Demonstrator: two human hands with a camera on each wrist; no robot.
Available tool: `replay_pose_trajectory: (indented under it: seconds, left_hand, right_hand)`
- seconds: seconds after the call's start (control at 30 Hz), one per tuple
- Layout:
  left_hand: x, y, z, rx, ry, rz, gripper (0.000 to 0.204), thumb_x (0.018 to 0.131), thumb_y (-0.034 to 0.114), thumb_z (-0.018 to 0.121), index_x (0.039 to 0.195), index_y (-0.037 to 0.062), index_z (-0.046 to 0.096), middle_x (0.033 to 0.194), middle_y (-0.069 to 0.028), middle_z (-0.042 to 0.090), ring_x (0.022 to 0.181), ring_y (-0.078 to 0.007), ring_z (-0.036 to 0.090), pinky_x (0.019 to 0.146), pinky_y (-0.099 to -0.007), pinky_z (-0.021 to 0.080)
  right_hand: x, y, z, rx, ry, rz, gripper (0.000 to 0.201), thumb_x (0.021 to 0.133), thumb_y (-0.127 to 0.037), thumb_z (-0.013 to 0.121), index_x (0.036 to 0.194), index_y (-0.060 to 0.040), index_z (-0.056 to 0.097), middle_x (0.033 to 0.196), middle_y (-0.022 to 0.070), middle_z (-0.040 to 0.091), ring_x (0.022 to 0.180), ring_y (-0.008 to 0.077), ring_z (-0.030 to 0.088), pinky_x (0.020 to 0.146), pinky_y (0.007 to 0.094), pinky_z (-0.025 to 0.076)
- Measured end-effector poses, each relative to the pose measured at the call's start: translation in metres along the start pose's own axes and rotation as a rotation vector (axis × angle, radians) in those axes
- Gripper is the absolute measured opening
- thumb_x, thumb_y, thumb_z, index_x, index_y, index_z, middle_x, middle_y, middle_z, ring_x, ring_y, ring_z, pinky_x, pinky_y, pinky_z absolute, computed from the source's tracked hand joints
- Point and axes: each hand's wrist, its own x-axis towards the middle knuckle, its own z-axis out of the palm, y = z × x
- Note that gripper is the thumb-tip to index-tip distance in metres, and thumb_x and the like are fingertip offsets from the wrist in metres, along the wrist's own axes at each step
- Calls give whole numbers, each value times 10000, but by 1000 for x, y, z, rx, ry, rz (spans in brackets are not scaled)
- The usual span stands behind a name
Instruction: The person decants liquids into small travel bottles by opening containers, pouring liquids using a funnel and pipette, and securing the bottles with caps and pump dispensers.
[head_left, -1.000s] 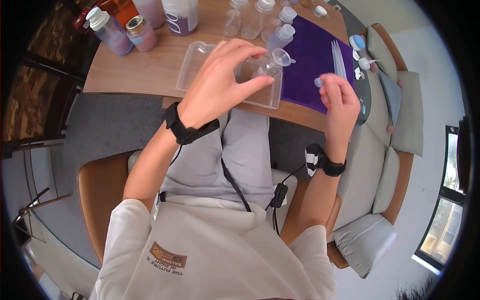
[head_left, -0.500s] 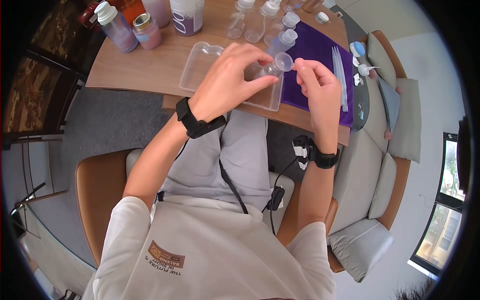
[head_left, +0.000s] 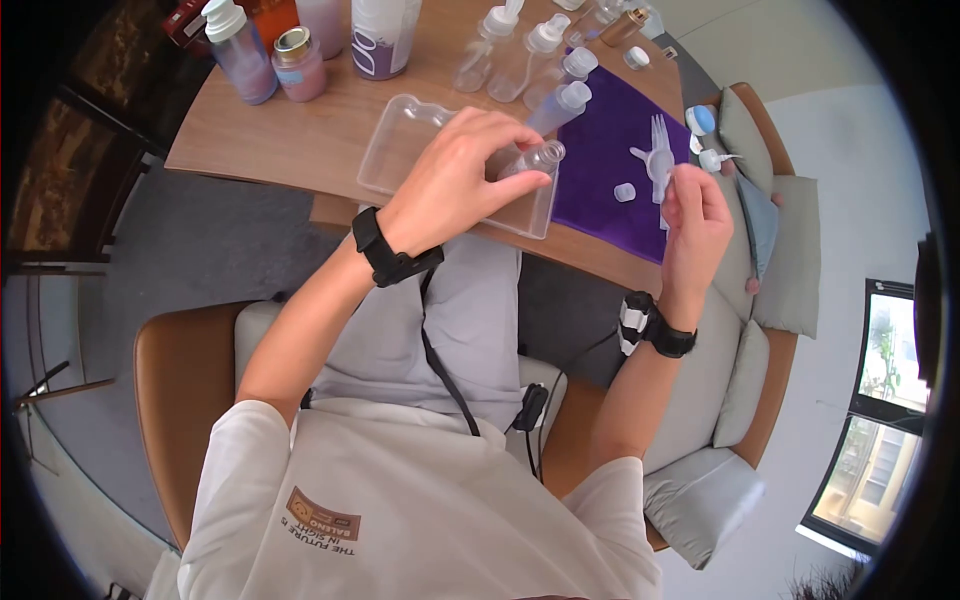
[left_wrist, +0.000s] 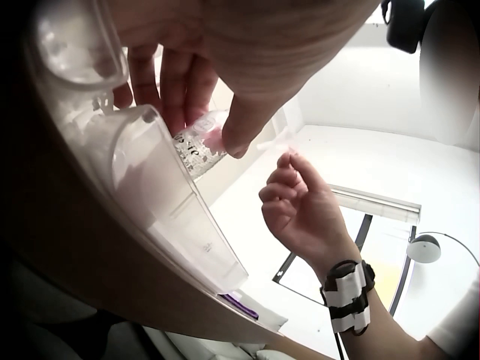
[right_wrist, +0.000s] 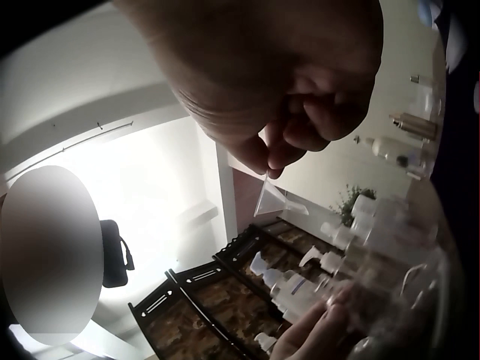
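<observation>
My left hand (head_left: 465, 160) holds a small clear bottle (head_left: 546, 156) between thumb and fingers, tilted, with its neck uncapped, over a clear plastic tray (head_left: 375, 150). Dark lettering and silvery flecks show on the bottle's side in the left wrist view. Off to the right, my right hand (head_left: 695, 220) pinches a small clear funnel (right_wrist: 271, 199) by its thin end. Both are apart from the bottle. A small translucent cap (head_left: 624, 192) lies on the purple cloth (head_left: 600, 150) between the hands. Behind the funnel in the head view lie thin clear pipettes (head_left: 658, 128).
Several clear bottles (head_left: 540, 60) stand beyond the tray. To the left are a pump bottle (head_left: 240, 60), a pink jar (head_left: 298, 70) and a white-and-purple tub (head_left: 382, 40). White lids and a pump head (head_left: 710, 160) lie by the table's right edge.
The right hand came left, took the funnel from the bottle's mouth and carried it away to the right. The cap that was at the right fingertips now lies on the cloth.
</observation>
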Motion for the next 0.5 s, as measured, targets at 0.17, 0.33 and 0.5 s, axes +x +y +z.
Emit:
replay_pose_trajectory:
  seconds: [0.17, 0.33, 0.5]
  left_hand:
    - [-2, 0, -2, 7, -9, -2, 384, 882, 247, 840, 1166, 13, 731, 1173, -115, 732, 1142, -297, 624, 988, -402, 508]
    - [1, 1, 0, 6, -2, 13, 383, 887, 250, 839, 1163, 9, 727, 1166, -112, 732, 1130, -294, 625, 981, -400, 509]
    - [0, 0, 0, -9, -3, -1, 380, 890, 253, 837, 1162, 11, 726, 1160, -113, 734, 1121, -292, 628, 979, -401, 510]
  right_hand:
    - [4, 37, -48, -383, 88, -35, 215, 1010, -210, 756, 1060, -2, 778, 837, -40, 663, 723, 37, 549, 635, 196, 405]
    - [-3, 67, -73, -594, 86, -53, 182, 997, -177, 759, 1050, -5, 785, 836, -17, 682, 750, 59, 594, 683, 221, 458]
    - [-18, 69, -78, -771, -20, -130, 123, 968, -119, 760, 1045, -26, 779, 861, 16, 666, 733, 94, 566, 683, 255, 465]
